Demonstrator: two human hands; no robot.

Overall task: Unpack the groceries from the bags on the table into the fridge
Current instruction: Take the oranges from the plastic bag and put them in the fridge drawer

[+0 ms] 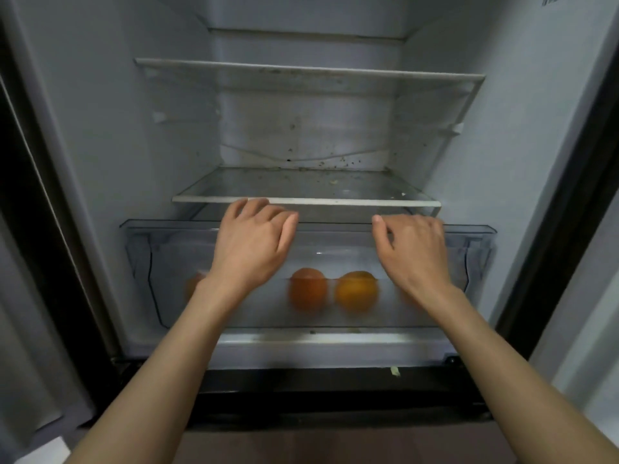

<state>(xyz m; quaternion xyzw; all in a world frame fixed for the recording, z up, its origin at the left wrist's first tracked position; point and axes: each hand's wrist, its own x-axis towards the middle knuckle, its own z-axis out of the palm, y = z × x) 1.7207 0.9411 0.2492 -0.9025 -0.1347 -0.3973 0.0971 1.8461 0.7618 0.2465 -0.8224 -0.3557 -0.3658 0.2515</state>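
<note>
The fridge stands open in front of me. At its bottom is a clear plastic crisper drawer [140, 249]. Through its front wall I see two oranges side by side, one darker [308, 293] and one more yellow [356, 291]. A third orange [192, 284] shows partly behind my left wrist. My left hand [254, 242] and my right hand [413, 249] both sit at the drawer's upper front rim, fingers curled over it, fingertips hidden. Neither hand holds any grocery.
Just above my hands a glass shelf [335, 187] carries some crumbs, and a second shelf [301, 70] sits higher up. The fridge walls close in left and right. A dark freezer front [335, 396] runs below the drawer.
</note>
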